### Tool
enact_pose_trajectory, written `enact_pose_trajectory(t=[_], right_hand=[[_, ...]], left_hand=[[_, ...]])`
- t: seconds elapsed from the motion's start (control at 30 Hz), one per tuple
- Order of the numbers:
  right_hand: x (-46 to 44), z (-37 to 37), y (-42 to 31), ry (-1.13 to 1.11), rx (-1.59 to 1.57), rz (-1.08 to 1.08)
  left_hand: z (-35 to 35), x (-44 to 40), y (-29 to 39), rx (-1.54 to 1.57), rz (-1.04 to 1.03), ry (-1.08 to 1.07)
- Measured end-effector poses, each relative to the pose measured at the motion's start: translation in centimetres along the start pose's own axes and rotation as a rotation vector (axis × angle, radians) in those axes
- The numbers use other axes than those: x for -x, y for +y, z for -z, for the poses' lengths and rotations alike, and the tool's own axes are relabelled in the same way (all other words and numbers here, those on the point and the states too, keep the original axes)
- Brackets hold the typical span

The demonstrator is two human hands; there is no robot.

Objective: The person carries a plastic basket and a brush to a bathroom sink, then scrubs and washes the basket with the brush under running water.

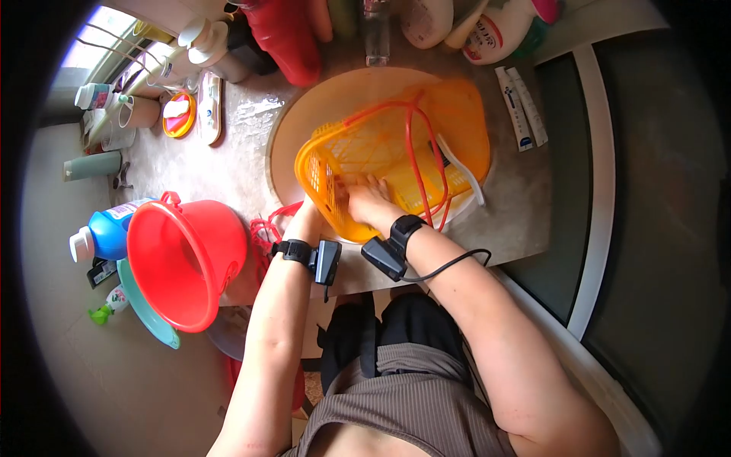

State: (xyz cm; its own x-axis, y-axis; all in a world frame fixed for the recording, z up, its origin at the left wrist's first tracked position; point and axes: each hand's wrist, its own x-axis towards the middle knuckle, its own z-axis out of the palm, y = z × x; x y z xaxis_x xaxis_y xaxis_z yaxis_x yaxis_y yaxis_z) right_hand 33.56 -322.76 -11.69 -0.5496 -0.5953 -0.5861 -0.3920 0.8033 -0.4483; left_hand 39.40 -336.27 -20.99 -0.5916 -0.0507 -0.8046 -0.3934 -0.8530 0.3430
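An orange plastic basket (449,126) with openwork sides and red handles (412,141) lies tilted in the round washbasin (287,145). My right hand (368,196) reaches into the basket, its fingers spread against the inner surface. Behind the basket's near left wall is my left hand (311,212); its fingers are mostly hidden, so its grip does not show. A white curved strip (462,174) lies across the basket's right side; its kind is unclear. Red cords (266,228) hang at the basin's left edge, beside my left wrist.
To the left stands a tilted red bucket (232,240), with a blue bottle (110,232) and a teal basin (152,320) behind it. Two tubes (521,110) lie on the right of the counter (244,137). Several bottles and a red container (285,38) line the back.
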Motion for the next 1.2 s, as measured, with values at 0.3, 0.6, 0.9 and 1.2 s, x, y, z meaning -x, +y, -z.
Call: enact_pose_trajectory(t=[0.3,0.6,0.9,1.2], right_hand=[[-0.6,0.1,2.7,0.422,0.03,-0.246],[-1.2,2.1,0.4,-0.389,0.14,-0.03],[6.0,3.9,3.4,0.567,-0.127,0.276],[11.3,3.3,1.9,0.467,-0.413,0.42]], left_hand=[[-3.6,6.6,2.3,0.03,-0.206,-0.011],[-4.4,8.3,4.5,-0.588,-0.444,0.06],[-5.5,15.4,3.1,-0.727,-0.739,0.067],[-9.6,18.3,1.7,-0.636,-1.097,0.085]])
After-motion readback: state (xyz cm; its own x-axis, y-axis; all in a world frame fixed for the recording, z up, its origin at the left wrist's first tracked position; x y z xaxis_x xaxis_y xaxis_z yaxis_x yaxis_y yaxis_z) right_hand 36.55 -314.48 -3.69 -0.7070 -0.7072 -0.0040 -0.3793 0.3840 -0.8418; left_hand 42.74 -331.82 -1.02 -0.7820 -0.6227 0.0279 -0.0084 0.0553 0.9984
